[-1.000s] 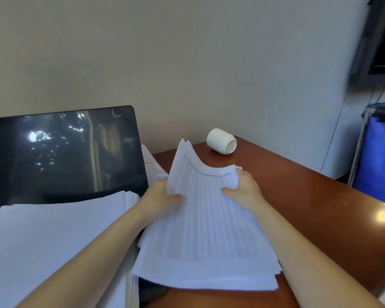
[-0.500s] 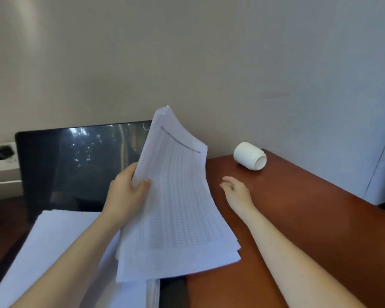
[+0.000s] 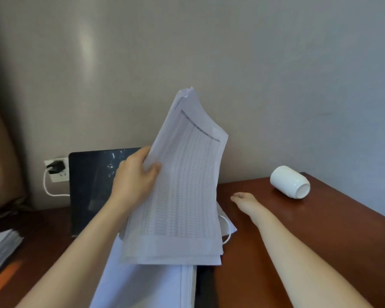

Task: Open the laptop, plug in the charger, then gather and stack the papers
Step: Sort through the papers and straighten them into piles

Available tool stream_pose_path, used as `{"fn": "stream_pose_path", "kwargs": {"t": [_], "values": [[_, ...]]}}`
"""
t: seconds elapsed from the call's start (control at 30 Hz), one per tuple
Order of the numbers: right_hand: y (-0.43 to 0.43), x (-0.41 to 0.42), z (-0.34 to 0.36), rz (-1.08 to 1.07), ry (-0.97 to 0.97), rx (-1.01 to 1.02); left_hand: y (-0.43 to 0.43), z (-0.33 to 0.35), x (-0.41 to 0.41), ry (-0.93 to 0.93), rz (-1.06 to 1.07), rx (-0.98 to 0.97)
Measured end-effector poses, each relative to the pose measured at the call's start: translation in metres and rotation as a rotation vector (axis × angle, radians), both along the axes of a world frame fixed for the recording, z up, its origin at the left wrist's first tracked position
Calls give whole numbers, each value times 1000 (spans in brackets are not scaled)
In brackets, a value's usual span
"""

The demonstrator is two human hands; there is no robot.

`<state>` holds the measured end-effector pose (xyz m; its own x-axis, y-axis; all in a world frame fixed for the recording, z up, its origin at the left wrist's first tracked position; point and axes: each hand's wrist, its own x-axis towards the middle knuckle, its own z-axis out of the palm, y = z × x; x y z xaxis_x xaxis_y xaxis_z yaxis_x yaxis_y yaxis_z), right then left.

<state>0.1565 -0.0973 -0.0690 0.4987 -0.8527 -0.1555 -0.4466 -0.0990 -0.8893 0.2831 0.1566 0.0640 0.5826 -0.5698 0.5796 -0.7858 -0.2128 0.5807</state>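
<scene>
My left hand (image 3: 136, 177) grips a sheaf of printed papers (image 3: 182, 196) by its left edge and holds it raised and tilted above the desk. Below it lies a thick stack of white papers (image 3: 147, 285) that covers the laptop's base. The laptop (image 3: 91, 185) stands open with a dark screen behind my left hand. A black charger (image 3: 56, 168) sits in the wall socket, and its white cable (image 3: 48, 190) runs toward the laptop. My right hand (image 3: 246, 202) rests on the brown desk (image 3: 320, 230) to the right of the papers, and its fingers look relaxed.
A white cup (image 3: 290, 185) lies on its side at the desk's back right. Another pile of papers (image 3: 0, 247) sits at the left edge. A brown curtain (image 3: 0, 152) hangs at far left. The wall stands close behind the desk.
My right hand has let go of the sheaf and dropped to the desk. My left hand has lifted the sheaf up and to the left. The view has turned left.
</scene>
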Motion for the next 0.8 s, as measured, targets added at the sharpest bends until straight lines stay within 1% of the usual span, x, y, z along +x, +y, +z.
{"fn": "stream_pose_path", "kwargs": {"t": [0.13,0.37,0.57,0.63,0.8], "values": [[-8,10,6,78,33,2,4,10,11,12,-18,23],[-5,34,18,188,123,11,13,-4,20,71,-47,-16],[-5,50,23,137,228,31,18,6,27,-5,-37,-36],[-9,54,21,146,213,35,19,9,30,-10,-45,-36],[-13,64,11,256,12,76,22,8,36,-23,-53,-49]]}}
